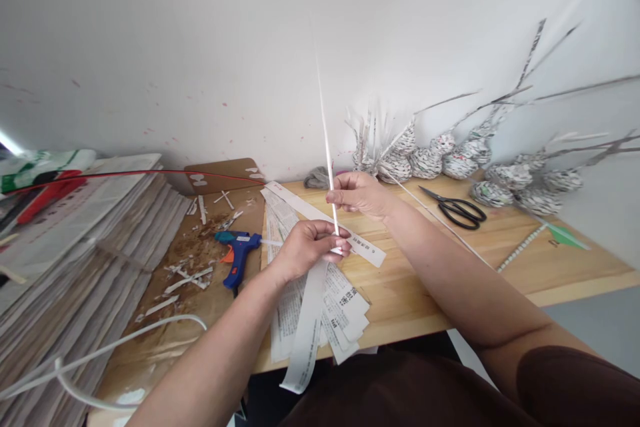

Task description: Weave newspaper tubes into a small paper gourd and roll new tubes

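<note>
A thin white rolled paper tube point(325, 127) points up toward the wall between my hands. My right hand point(357, 193) is closed around its lower part in a pinch. Just below, my left hand point(315, 247) pinches the bottom end of the roll, where a newspaper strip point(305, 340) joins it and hangs past the table's front edge. More cut newspaper strips point(345, 310) lie fanned out under my hands. One loose strip point(367, 250) with printed characters stretches beneath my right hand.
A blue glue gun point(243, 257) rests on cardboard with paper scraps point(190, 280). Stacked newspapers point(125, 233) stand at the left. Black scissors point(457, 207) lie at the right, before several woven paper gourds point(397, 163). A white cord point(120, 343) loops at the lower left.
</note>
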`<control>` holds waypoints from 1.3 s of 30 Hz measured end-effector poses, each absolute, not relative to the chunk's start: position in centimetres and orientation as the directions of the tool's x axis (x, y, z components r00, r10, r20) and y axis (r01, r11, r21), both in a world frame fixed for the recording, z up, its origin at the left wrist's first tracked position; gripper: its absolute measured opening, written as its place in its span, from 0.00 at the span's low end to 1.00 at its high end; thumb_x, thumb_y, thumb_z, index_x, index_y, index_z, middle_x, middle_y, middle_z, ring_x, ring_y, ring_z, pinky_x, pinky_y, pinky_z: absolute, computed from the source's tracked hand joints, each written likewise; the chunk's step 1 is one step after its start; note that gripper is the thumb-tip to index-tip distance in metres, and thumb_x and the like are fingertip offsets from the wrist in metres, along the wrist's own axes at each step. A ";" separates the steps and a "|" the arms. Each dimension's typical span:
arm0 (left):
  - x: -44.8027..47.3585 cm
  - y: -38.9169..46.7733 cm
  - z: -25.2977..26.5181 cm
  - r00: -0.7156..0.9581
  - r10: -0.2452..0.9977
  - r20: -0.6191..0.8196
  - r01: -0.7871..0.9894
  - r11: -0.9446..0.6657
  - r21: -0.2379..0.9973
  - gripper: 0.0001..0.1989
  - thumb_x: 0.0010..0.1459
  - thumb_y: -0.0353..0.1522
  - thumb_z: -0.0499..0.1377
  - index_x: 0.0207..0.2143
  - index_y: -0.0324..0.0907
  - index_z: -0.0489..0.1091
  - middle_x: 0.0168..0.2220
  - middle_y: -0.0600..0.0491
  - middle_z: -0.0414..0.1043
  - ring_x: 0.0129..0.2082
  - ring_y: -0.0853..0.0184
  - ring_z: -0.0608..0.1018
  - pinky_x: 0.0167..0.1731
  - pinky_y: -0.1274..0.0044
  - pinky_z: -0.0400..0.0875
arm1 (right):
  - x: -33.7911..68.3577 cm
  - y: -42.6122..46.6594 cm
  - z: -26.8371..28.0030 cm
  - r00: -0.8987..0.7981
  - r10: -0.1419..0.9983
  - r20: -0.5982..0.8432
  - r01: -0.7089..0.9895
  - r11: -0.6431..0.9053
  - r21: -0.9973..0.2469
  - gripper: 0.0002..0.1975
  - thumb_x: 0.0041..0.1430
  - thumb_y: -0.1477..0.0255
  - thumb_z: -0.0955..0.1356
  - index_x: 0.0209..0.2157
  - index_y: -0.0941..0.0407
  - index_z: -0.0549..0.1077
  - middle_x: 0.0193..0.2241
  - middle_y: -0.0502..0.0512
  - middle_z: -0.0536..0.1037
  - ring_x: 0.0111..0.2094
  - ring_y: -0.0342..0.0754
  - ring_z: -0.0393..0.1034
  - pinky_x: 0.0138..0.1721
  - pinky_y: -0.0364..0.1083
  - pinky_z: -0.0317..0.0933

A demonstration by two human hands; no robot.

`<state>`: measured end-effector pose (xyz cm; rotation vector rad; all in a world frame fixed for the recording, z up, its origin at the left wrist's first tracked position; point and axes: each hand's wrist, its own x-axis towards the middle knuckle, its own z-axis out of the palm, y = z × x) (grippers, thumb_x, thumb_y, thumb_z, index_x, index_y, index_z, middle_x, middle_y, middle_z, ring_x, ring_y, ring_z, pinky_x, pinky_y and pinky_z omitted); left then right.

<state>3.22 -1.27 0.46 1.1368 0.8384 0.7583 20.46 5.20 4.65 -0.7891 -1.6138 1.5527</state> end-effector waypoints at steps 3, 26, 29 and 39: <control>3.2 -1.3 0.6 0.474 0.862 -0.180 -0.088 0.250 0.964 0.18 0.46 0.36 0.70 0.36 0.32 0.74 0.29 0.46 0.79 0.31 0.65 0.80 0.34 0.74 0.76 | 20.7 5.2 4.8 -0.619 0.781 0.086 -0.055 0.065 -0.996 0.16 0.51 0.61 0.74 0.30 0.61 0.76 0.22 0.50 0.71 0.21 0.36 0.58 0.18 0.38 0.44; 3.2 -1.2 0.4 0.495 0.844 -0.205 -0.075 0.277 0.958 0.18 0.45 0.38 0.71 0.35 0.34 0.74 0.31 0.47 0.78 0.32 0.67 0.79 0.34 0.76 0.75 | 20.4 5.0 4.9 -0.580 0.806 0.119 -0.030 0.124 -0.992 0.16 0.52 0.60 0.73 0.34 0.60 0.78 0.21 0.48 0.71 0.21 0.37 0.59 0.18 0.38 0.46; 3.2 -1.2 0.3 0.503 0.840 -0.205 -0.068 0.274 0.959 0.19 0.45 0.38 0.71 0.35 0.34 0.75 0.31 0.47 0.78 0.32 0.66 0.79 0.34 0.75 0.75 | 20.4 4.8 4.9 -0.578 0.808 0.115 -0.023 0.125 -0.992 0.15 0.51 0.61 0.73 0.30 0.60 0.78 0.21 0.49 0.71 0.21 0.36 0.59 0.19 0.38 0.46; 3.2 -1.3 0.6 0.517 0.833 -0.199 -0.037 0.254 0.967 0.19 0.46 0.39 0.70 0.36 0.33 0.76 0.30 0.47 0.78 0.31 0.67 0.78 0.33 0.75 0.75 | 19.9 4.8 4.7 -0.506 0.856 0.104 -0.070 0.079 -0.994 0.15 0.47 0.61 0.76 0.27 0.59 0.75 0.19 0.46 0.69 0.20 0.36 0.58 0.18 0.37 0.45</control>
